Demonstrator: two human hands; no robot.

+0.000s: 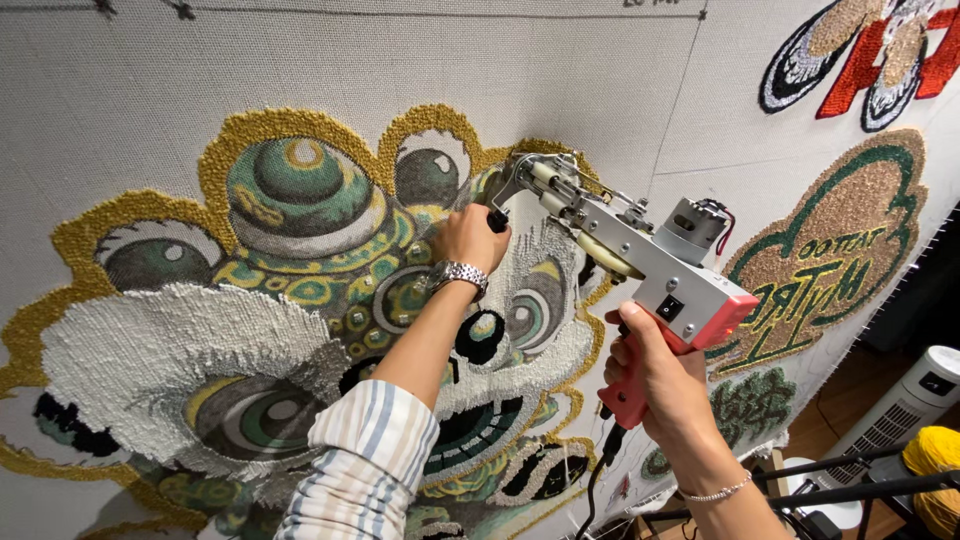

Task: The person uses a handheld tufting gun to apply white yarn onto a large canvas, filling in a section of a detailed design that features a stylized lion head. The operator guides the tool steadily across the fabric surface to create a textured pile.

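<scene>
The right hand (655, 375) clenches the pink handle of a tufting gun (640, 255); the left hand (468, 238) grasps its front grip against the stretched cloth (120, 90). The lion face (300, 300) looks mostly tufted; bare cloth lies around it.

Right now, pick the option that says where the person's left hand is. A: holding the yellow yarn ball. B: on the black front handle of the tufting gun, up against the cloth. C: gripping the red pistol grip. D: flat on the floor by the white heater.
B: the left hand, with a metal wristwatch, closes on the front handle of the tufting gun, while the right hand takes the red grip.
</scene>
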